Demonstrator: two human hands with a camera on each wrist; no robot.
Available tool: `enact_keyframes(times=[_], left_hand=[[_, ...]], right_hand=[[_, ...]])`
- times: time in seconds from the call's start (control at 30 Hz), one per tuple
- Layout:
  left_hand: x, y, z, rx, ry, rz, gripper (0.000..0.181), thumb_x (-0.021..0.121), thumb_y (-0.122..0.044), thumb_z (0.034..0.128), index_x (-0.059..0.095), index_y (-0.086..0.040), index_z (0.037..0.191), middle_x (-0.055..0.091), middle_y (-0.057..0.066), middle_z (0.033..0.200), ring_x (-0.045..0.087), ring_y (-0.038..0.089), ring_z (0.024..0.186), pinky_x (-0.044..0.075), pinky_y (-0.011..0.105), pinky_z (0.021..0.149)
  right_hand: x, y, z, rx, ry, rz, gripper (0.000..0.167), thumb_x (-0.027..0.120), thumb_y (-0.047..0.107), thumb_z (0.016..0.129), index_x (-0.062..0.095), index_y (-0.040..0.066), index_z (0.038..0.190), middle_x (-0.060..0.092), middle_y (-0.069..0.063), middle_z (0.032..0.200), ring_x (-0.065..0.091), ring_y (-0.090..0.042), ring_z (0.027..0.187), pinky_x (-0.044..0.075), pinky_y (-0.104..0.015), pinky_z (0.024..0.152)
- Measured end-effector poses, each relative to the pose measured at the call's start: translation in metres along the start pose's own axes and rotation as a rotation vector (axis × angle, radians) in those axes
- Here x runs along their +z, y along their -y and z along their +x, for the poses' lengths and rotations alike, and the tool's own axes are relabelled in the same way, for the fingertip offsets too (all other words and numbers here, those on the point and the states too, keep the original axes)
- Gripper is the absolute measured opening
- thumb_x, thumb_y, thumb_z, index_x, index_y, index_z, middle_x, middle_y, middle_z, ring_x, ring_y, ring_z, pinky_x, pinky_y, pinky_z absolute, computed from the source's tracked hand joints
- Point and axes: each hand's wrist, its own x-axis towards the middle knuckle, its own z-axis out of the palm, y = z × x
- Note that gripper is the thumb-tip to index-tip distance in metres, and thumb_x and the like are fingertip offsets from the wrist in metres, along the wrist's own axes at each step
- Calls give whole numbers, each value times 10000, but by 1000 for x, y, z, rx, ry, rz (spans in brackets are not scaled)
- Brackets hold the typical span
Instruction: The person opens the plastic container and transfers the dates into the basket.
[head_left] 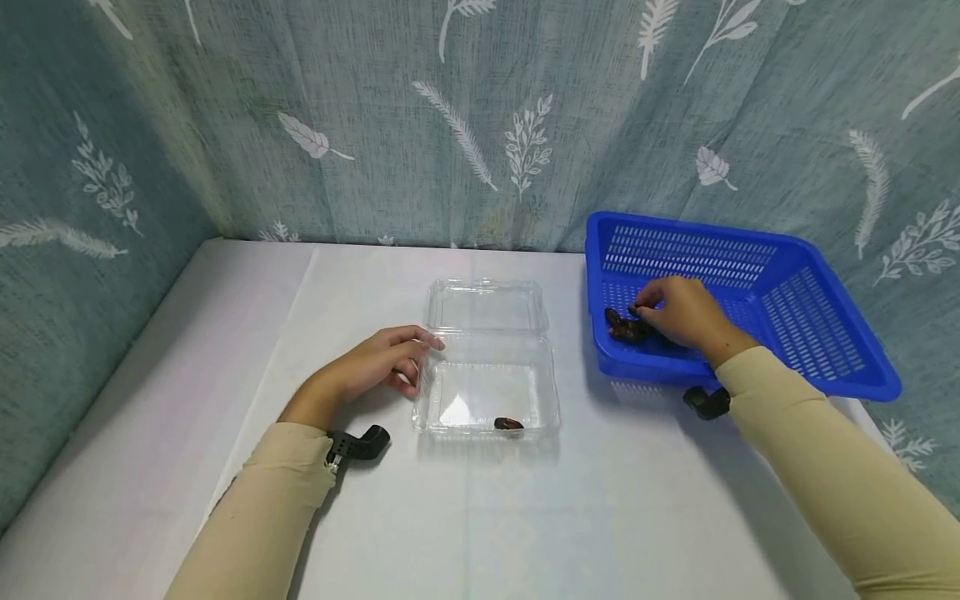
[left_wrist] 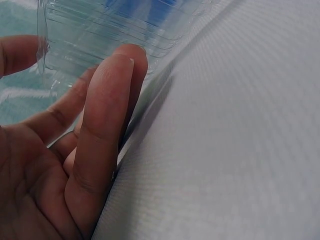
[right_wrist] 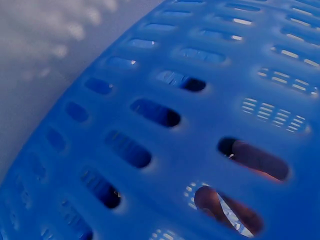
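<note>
A clear plastic clamshell container (head_left: pixel 483 392) lies with its lid folded back, and one dark brown date (head_left: pixel 508 424) sits inside at its near edge. Beside its left wall is my left hand (head_left: pixel 378 367), its fingers loosely bent. One fingertip rests over the rim, and the left wrist view shows fingers (left_wrist: pixel 102 100) close to the ridged plastic wall. My right hand (head_left: pixel 686 312) reaches into the blue basket (head_left: pixel 817 325) and pinches a date (head_left: pixel 634 309) above a small pile of dates (head_left: pixel 628 328). In the right wrist view the basket's slotted wall largely hides that hand.
A white cloth (head_left: pixel 360 517) covers the table. The basket stands at the back right, its wall rising between the container and the dates. Behind the table hangs a green leaf-patterned curtain (head_left: pixel 390 167). Dark wrist cameras (head_left: pixel 360 443) stick out under both sleeves.
</note>
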Motion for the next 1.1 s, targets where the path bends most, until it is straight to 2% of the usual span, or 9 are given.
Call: enact_keyframes(times=[0.13, 0.23, 0.33, 0.43, 0.57, 0.67, 0.83, 1.1], left_hand=[[0, 1, 0, -9, -2, -3, 384, 462, -220, 1036, 535, -6, 1347, 538, 14, 686, 578, 108, 642, 606, 284, 667], [1, 1, -1, -20, 4, -4, 388, 456, -215, 1039, 528, -1, 1355, 529, 10, 688, 576, 106, 641, 607, 284, 671], [2, 0, 0, -13, 7, -5, 388, 458, -222, 1041, 531, -6, 1355, 538, 13, 688, 583, 110, 644, 608, 288, 674], [2, -1, 0, 0, 4, -12, 384, 464, -224, 1040, 536, -11, 1352, 551, 15, 682, 588, 112, 640, 607, 287, 669], [2, -2, 0, -11, 9, -25, 387, 459, -209, 1039, 527, -3, 1360, 552, 10, 678, 587, 110, 638, 607, 286, 664], [2, -2, -1, -19, 7, -23, 384, 455, -204, 1040, 527, -2, 1359, 543, 9, 674, 586, 111, 635, 608, 289, 665], [1, -2, 0, -7, -10, -22, 377, 466, -216, 1039, 540, -9, 1345, 545, 14, 696, 584, 108, 636, 609, 294, 661], [0, -3, 1, -9, -1, -10, 383, 461, -230, 1047, 537, -13, 1353, 552, 12, 703, 587, 108, 645, 611, 297, 672]], right_hand=[[-1, 2, 1, 6, -6, 5, 265, 625, 137, 966, 707, -43, 1143, 701, -250, 1136, 622, -427, 1125, 503, -592, 941], [-1, 6, -2, -19, -64, 27, 272, 627, 155, 969, 714, -27, 1150, 706, -238, 1138, 653, -399, 1048, 543, -549, 868], [-2, 16, -11, -92, -166, 59, 229, 646, 160, 966, 738, 11, 1113, 723, -198, 1100, 665, -328, 934, 555, -420, 725], [0, 32, -22, -206, -254, 112, 158, 679, 135, 953, 757, 49, 1059, 729, -140, 1014, 637, -240, 826, 502, -269, 631], [9, 61, -38, -376, -283, 180, 108, 722, 69, 910, 770, 79, 1006, 701, -56, 885, 595, -146, 722, 503, -186, 596], [17, 81, -46, -446, -239, 210, 118, 731, 55, 897, 773, 93, 1001, 673, -14, 833, 558, -113, 673, 505, -208, 580], [31, 106, -52, -499, -126, 257, 139, 741, 74, 891, 771, 108, 1023, 716, 0, 903, 558, -91, 707, 511, -251, 589], [54, 123, -43, -565, 143, 247, 167, 744, 119, 898, 768, 93, 1061, 755, -36, 1002, 612, -85, 807, 554, -277, 675]])
